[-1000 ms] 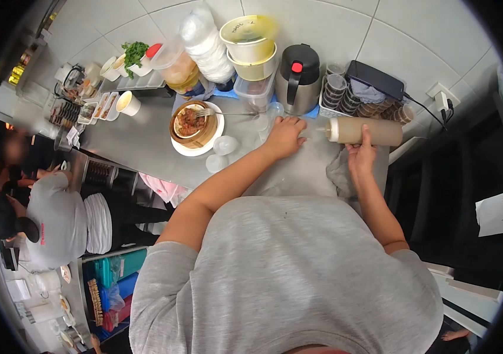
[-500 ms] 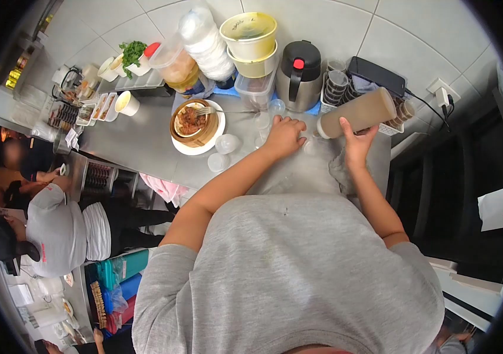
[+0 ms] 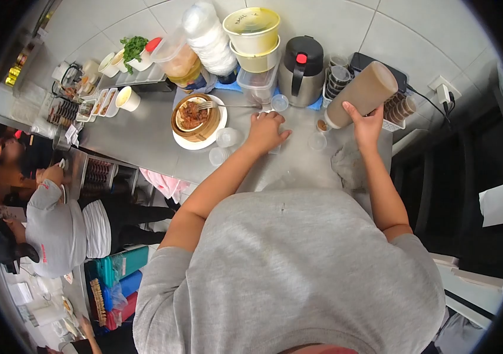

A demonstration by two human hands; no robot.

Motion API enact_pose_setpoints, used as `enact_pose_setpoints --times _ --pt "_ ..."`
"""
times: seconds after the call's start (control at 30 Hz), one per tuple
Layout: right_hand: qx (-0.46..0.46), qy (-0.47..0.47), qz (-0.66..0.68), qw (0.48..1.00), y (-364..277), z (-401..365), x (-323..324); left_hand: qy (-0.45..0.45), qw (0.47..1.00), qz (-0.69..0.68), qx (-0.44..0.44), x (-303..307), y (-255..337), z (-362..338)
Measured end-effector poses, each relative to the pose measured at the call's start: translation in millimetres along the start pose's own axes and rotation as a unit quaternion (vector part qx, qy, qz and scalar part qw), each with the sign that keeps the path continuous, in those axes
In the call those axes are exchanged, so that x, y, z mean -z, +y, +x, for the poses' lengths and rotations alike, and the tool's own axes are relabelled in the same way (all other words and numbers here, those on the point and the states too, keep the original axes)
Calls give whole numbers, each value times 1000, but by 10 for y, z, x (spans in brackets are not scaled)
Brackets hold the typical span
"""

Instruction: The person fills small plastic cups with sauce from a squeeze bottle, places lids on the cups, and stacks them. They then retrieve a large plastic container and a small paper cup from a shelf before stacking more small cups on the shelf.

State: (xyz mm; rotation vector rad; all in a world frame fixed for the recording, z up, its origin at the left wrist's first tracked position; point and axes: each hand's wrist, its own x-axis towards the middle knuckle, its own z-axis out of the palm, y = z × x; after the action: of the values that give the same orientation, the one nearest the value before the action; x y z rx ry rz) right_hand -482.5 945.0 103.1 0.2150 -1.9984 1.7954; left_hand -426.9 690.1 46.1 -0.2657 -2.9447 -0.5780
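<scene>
My right hand (image 3: 367, 127) is wrapped round a large squeeze bottle (image 3: 363, 94) of brownish sauce, tilted with its lower end to the left. Just below that end stand a small cup with brown contents (image 3: 322, 125) and a clear cup or lid (image 3: 317, 141). My left hand (image 3: 265, 131) rests low over the steel counter (image 3: 251, 177), fingers bent; whatever lies under them is hidden. Clear cups (image 3: 226, 137) stand left of it. Beyond them, a bamboo steamer (image 3: 204, 131) of food with a fork (image 3: 206, 106) sits on a white plate (image 3: 188, 144).
A thermos jug (image 3: 300, 71), yellow-rimmed tubs (image 3: 251, 35), and a basket of small cups (image 3: 399, 112) line the wall. A phone (image 3: 360, 59) lies behind the bottle. A grey cloth (image 3: 346, 165) is at the right. Co-workers (image 3: 57, 227) stand at the far left.
My left hand has shifted left and slightly down. The bottle is now more upright and a bit higher, and the small cup with brown contents shows below its tip.
</scene>
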Motion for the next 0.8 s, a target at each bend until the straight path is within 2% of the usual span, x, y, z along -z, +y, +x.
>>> enact_pose_setpoints --times 0.07,0.17,0.27,0.37,0.47,0.57,0.67,0.8 --pt "6 2 -13 1000 15 -10 27 3 998 -55 -21 71 113 -43" --pt "19 17 -17 1000 7 11 32 86 989 -100 70 19 101 70" --pt "9 26 0 1000 -43 14 25 56 987 12 147 -34 -57 217" --pt "4 21 20 1000 -8 27 34 14 989 18 145 -150 -258 267" --pt "9 21 25 999 -6 30 38 35 990 72 119 -232 -285 286" --pt "8 29 14 999 8 18 48 -28 985 20 171 -215 -191 306" --pt "7 31 29 999 38 17 44 -45 984 24 172 -167 -72 281" --pt "3 25 37 999 35 29 50 -30 978 -106 174 -314 -53 260"
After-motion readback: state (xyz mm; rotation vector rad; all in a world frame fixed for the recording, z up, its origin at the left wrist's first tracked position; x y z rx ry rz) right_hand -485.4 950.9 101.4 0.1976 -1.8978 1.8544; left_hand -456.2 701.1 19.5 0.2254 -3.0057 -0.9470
